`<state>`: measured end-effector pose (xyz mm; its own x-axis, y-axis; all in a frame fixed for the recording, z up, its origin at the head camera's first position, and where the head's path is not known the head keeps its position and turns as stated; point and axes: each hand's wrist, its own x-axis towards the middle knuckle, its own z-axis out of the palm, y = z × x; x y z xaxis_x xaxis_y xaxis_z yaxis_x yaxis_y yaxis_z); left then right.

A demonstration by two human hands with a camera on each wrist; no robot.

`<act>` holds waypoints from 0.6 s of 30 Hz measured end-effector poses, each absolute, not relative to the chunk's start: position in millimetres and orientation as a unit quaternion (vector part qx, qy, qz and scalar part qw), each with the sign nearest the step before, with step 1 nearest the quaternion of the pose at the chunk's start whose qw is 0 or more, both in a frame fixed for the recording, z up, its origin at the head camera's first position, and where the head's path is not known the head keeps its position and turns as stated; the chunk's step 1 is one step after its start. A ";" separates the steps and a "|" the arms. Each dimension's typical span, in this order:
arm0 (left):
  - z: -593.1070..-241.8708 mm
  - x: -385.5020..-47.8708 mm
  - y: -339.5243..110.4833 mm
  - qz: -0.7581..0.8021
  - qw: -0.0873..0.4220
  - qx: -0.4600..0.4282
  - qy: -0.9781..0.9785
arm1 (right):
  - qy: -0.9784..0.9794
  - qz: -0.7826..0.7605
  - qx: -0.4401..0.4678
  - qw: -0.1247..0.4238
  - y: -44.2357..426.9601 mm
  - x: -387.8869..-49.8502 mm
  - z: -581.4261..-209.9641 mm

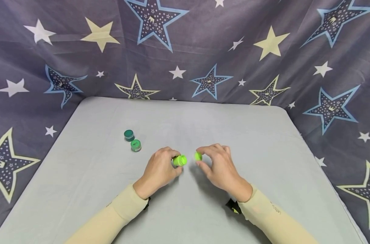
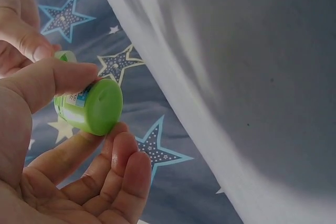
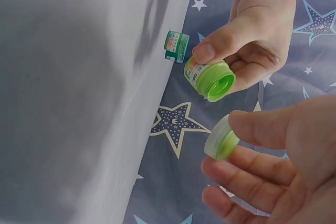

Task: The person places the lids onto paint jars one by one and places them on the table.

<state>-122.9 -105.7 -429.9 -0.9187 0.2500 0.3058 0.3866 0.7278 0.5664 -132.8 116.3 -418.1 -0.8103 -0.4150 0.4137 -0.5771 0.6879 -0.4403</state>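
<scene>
In the head view my left hand (image 1: pixel 160 168) grips a small light-green paint jar (image 1: pixel 180 160), tilted with its uncapped mouth toward the right. The right wrist view shows green inside the mouth of that jar (image 3: pixel 210 78) and a printed label on its side. Its rounded green base (image 2: pixel 106 107) faces the left wrist camera, between thumb and fingers. Just across a narrow gap, my right hand (image 1: pixel 220 166) pinches the jar's light-green lid (image 1: pixel 198 156) between thumb and fingers. Seen from the right wrist, the lid (image 3: pixel 222 139) is apart from the jar, with a pale rim.
Two closed jars stand on the pale grey table (image 1: pixel 90 169) left of my hands: a dark teal one (image 1: pixel 129 135) and, touching or nearly touching it, a green one (image 1: pixel 136 145). A dark star-patterned cloth (image 1: pixel 185 51) hangs behind the table and along its sides.
</scene>
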 end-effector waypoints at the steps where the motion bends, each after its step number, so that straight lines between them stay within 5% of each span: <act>1: -429.7 -122.7 -105.6 -0.326 0.104 -0.172 -0.924 | -0.907 0.286 0.274 0.142 115.8 -132.7 -418.2; 18: -433.8 -122.9 -103.1 -0.321 0.108 -0.177 -0.924 | -0.900 0.297 0.291 0.133 106.8 -128.2 -423.2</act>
<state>-122.9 -103.1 -433.8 -0.9140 0.2571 0.3139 0.3963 0.7317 0.5547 -128.2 106.8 -423.2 -0.7955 -0.4451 0.4112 -0.6023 0.6545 -0.4569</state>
